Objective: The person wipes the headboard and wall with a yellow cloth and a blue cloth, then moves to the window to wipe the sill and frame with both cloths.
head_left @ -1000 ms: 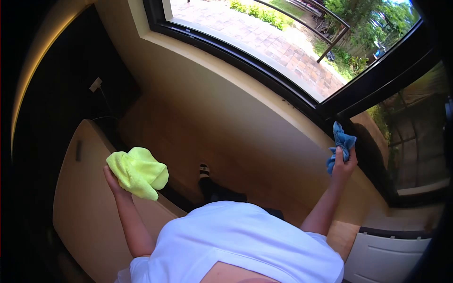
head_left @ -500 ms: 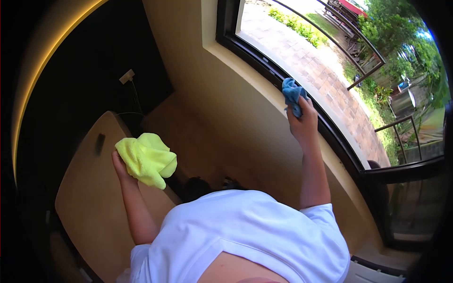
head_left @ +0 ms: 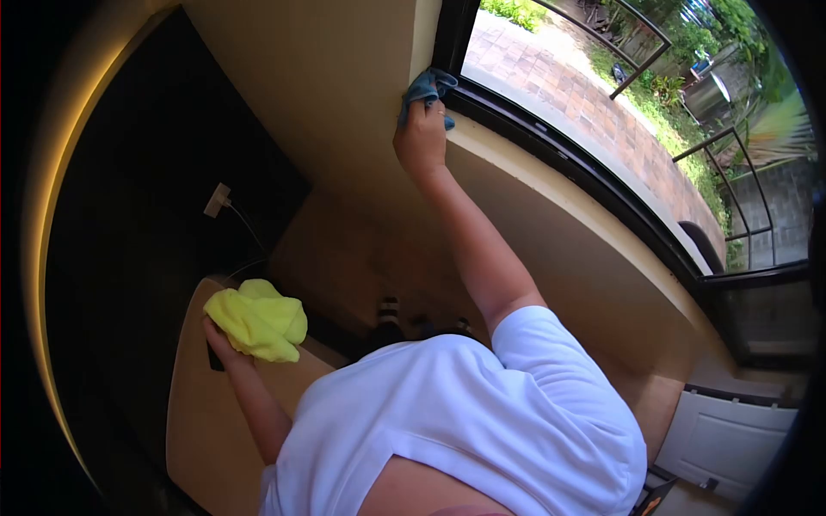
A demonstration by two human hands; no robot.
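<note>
A crumpled blue cloth (head_left: pixel 428 89) is in my right hand (head_left: pixel 422 138), fingers closed around it. It presses into the corner where the sill meets the black window frame (head_left: pixel 551 138) and the beige wall. A bunched yellow cloth (head_left: pixel 262 320) rests in my left hand (head_left: pixel 222 342), held over the wooden tabletop (head_left: pixel 232 430) at lower left. The yellow cloth covers most of those fingers.
A white plug (head_left: pixel 217 199) with a cable sits on the dark wall panel (head_left: pixel 129 172). The window sill (head_left: pixel 551 185) runs down to the right. A white slatted unit (head_left: pixel 727 439) stands at lower right. Outside are brick paving (head_left: pixel 585 103) and metal railings.
My right hand has moved left and up along the sill with the blue cloth, reaching the frame's corner. My left hand and the yellow cloth sit slightly lower in view. The camera has shifted.
</note>
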